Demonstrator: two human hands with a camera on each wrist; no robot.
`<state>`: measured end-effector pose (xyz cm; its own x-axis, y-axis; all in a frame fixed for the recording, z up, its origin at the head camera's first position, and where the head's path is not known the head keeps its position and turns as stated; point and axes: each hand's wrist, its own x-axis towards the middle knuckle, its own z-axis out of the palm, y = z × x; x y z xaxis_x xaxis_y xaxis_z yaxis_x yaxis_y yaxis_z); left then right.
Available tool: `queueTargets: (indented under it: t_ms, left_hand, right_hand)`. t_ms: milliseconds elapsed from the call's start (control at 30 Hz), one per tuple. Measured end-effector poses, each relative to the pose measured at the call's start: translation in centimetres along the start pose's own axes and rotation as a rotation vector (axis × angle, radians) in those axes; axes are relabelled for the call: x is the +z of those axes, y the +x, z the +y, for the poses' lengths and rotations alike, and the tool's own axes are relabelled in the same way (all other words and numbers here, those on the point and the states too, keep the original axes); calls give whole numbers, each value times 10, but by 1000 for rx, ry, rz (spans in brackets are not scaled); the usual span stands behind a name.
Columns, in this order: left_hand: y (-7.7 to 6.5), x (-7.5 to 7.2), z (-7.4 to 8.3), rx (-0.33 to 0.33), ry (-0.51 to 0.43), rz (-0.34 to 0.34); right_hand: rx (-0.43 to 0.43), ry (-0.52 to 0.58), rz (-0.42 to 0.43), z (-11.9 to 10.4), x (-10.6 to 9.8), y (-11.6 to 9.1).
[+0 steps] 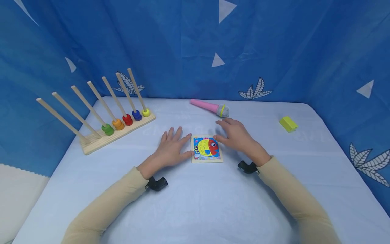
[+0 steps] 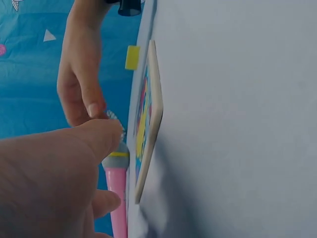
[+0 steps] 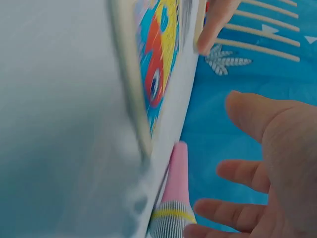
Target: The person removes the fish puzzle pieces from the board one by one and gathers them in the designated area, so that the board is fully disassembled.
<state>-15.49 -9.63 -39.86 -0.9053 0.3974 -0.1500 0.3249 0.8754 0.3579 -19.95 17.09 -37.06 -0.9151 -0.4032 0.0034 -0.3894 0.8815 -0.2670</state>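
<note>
A square fish puzzle [image 1: 207, 149] with a pale wooden frame lies on the table between the two hands. Its picture shows a yellow and red fish on blue. My left hand [image 1: 171, 149] is at its left side with fingers spread and the thumb by the frame's left edge; whether it touches cannot be made out. Over the upper right corner hovers my right hand [image 1: 236, 135], fingers loosely bent and holding nothing. In the right wrist view, the fingers [image 3: 233, 213] stand apart from the puzzle frame [image 3: 130, 74].
Behind the puzzle lies a pink toy microphone [image 1: 208, 106]. A wooden peg stand [image 1: 118, 137] with coloured rings on several rods stands at the left. A yellow-green block [image 1: 288, 124] sits at the right. Blue patterned cloth [image 1: 182, 51] hangs along the table's back.
</note>
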Motion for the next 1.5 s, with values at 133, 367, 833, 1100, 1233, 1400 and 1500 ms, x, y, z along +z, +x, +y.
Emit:
queueTargets:
  t_ms: [133,367,833,1100,1233,1400,1500]
  left_hand:
    - [1,4,1,3,-14,-52]
    - [2,10,-2,20,-32,-84]
    - [4,13,-5,22,-45,-78]
    - [5,16,-6,21,-60,-67]
    - [6,18,-8,31,-57,-57]
    - [5,18,-11,39,-54,-36]
    - [7,20,-11,42,-68,-39]
  right_hand:
    - [-20,63,-49,-16,7,10]
    - [-87,88,-106,-36,20,23]
    - [-131,50,-138,-48,28,34]
    - [-33,73,-245,-54,25,41]
    - [17,140,-291,-53,26,44]
    - [20,179,-306,-53,26,45]
    - [31,185,-319,-52,26,44]
